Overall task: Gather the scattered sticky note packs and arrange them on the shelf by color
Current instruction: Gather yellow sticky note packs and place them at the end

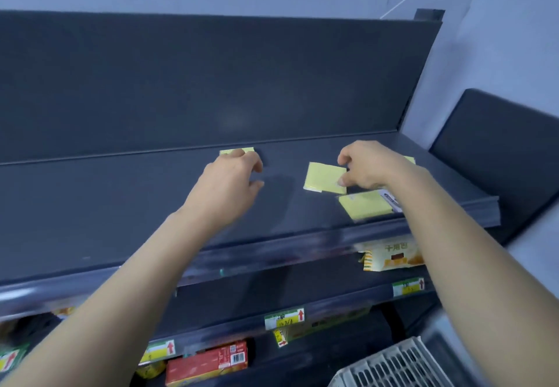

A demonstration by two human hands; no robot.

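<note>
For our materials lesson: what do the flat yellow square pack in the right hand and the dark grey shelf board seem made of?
Flat yellow square pack: paper, probably wrapped in clear film, given its pale glare. Dark grey shelf board: likely painted metal; smooth, faint sheen.

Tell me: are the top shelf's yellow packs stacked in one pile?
No: the back pack sits by the left hand, the right hand pinches the middle pack, the front pack lies apart.

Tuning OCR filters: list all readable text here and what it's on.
"千" then two blurred characters: snack packet.
Handwriting unreadable, red arrows: price tags.
Barcode, print too small: red box.
Label blurred: front sticky note pack.
</note>
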